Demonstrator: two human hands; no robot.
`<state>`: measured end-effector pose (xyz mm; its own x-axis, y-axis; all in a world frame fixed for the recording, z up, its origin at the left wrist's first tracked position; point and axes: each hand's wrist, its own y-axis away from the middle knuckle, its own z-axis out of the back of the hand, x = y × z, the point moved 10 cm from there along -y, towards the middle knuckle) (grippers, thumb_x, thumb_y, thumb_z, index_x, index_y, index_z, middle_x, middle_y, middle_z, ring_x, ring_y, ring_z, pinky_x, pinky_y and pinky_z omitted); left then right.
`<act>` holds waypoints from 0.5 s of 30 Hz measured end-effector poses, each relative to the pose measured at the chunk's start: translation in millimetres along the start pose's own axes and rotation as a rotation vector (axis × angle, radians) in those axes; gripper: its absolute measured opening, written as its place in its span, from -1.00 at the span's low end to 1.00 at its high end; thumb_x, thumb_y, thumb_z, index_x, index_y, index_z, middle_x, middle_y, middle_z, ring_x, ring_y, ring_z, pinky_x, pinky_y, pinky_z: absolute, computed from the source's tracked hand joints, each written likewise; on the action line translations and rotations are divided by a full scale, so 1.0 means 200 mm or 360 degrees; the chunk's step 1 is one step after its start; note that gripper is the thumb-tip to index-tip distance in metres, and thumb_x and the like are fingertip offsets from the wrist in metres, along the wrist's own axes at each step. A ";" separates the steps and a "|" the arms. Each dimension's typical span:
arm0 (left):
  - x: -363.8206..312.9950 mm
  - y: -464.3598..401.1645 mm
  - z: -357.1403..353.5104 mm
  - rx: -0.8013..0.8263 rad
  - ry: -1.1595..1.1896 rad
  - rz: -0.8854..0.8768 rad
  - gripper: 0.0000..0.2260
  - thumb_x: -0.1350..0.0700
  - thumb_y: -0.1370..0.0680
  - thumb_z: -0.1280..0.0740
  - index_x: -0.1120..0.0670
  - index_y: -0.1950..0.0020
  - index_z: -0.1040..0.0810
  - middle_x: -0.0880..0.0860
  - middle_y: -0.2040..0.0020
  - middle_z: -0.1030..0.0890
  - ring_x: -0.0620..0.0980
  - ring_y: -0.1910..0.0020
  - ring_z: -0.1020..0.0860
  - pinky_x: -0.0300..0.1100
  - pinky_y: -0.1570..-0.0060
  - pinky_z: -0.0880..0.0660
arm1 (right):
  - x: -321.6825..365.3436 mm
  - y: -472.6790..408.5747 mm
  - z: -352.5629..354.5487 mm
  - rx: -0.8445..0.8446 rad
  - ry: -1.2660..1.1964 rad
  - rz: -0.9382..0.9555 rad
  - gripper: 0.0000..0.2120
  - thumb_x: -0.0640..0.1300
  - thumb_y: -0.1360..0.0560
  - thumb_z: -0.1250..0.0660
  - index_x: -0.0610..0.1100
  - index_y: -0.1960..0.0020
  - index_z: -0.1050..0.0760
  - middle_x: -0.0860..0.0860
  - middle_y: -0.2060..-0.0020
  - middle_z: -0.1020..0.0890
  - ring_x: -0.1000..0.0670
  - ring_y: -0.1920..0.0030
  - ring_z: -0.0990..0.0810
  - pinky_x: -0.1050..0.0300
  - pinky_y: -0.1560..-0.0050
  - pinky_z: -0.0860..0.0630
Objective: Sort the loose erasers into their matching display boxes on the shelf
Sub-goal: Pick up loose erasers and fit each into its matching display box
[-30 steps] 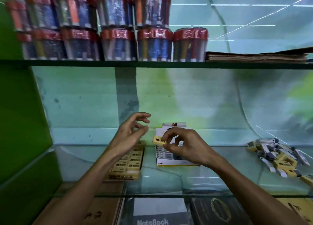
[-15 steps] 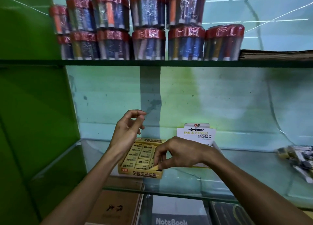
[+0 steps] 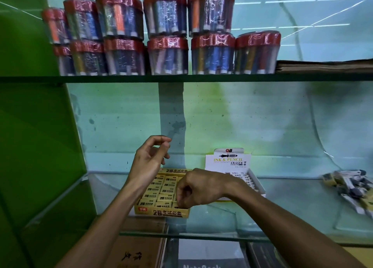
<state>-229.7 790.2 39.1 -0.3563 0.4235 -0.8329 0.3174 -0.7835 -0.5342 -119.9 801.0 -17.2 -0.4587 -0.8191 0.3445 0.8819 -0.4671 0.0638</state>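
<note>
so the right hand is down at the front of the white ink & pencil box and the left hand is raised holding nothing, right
Not quite. In the head view the right hand is down at the front of the yellow 2B box, not the white ink & pencil box beside it. The left hand is indeed raised, holding nothing.

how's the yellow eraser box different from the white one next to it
The yellow cardboard 2B eraser box is wide, with flat rows of yellow erasers and no raised header. The white cardboard eraser box is narrower, holds white erasers on edge, and has an upright header card reading INK & PENCIL ERASER. The right hand reaches into the yellow box only. Both sit open on the glass shelf.
</note>
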 end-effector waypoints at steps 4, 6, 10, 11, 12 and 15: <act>-0.01 0.00 -0.03 0.0009 0.0027 0.0002 -0.91 0.07 -0.61 -0.30 -0.06 -0.06 -0.59 -0.03 0.11 -0.63 -0.01 0.16 -0.59 -0.07 0.10 -0.54 | -0.04 0.04 0.05 -0.0148 -0.0070 0.0016 -0.92 -0.13 -0.49 -0.40 -0.05 0.04 -0.64 0.10 0.11 -0.69 0.19 0.15 -0.58 0.32 0.11 -0.47; -0.03 0.00 -0.07 0.0023 0.0049 -0.0014 -0.91 0.09 -0.61 -0.30 -0.03 -0.07 -0.58 -0.01 0.09 -0.62 -0.06 0.18 -0.58 -0.12 0.12 -0.54 | -0.08 0.09 0.12 -0.0338 -0.0106 0.0040 -0.93 -0.14 -0.50 -0.39 -0.07 0.04 -0.64 0.09 0.09 -0.69 0.17 0.11 -0.60 0.32 0.04 -0.49; -0.06 0.00 -0.17 0.0057 0.0129 -0.0038 -0.89 0.12 -0.61 -0.29 0.01 -0.08 -0.59 0.03 0.10 -0.62 -0.06 0.21 -0.58 -0.16 0.15 -0.54 | -0.21 0.29 0.20 -0.0697 -0.0148 0.0030 -0.93 -0.13 -0.53 -0.37 -0.09 0.04 -0.63 0.08 0.09 -0.68 0.16 0.09 -0.57 0.31 0.03 -0.47; -0.07 0.00 -0.21 0.0071 0.0165 -0.0046 -0.89 0.14 -0.61 -0.29 0.03 -0.08 -0.59 0.05 0.10 -0.62 -0.04 0.21 -0.58 -0.15 0.16 -0.54 | -0.25 0.35 0.21 -0.0755 -0.0143 0.0016 -0.93 -0.13 -0.53 -0.38 -0.10 0.04 -0.63 0.07 0.10 -0.68 0.17 0.10 -0.55 0.31 0.04 -0.46; -0.08 0.00 -0.25 0.0090 0.0207 -0.0057 -0.89 0.16 -0.61 -0.28 0.06 -0.08 -0.59 0.07 0.11 -0.61 -0.03 0.22 -0.57 -0.16 0.18 -0.54 | -0.28 0.40 0.21 -0.0806 -0.0132 0.0000 -0.93 -0.14 -0.52 -0.38 -0.11 0.05 -0.63 0.06 0.11 -0.68 0.17 0.11 -0.54 0.34 0.05 -0.44; -0.11 -0.01 -0.41 0.0152 0.0313 -0.0076 -0.88 0.24 -0.61 -0.27 0.14 -0.08 -0.58 0.09 0.14 -0.57 -0.03 0.27 -0.54 -0.23 0.27 -0.51 | -0.37 0.57 0.22 -0.0955 -0.0081 -0.0038 -0.94 -0.18 -0.51 -0.39 -0.14 0.09 -0.64 0.04 0.15 -0.68 0.16 0.13 -0.51 0.41 0.08 -0.37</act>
<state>-150.5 820.1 46.0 -0.1876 0.5345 -0.8241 0.2161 -0.7960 -0.5655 19.1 824.5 6.3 -0.4588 -0.7959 0.3950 0.6491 -0.6038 -0.4627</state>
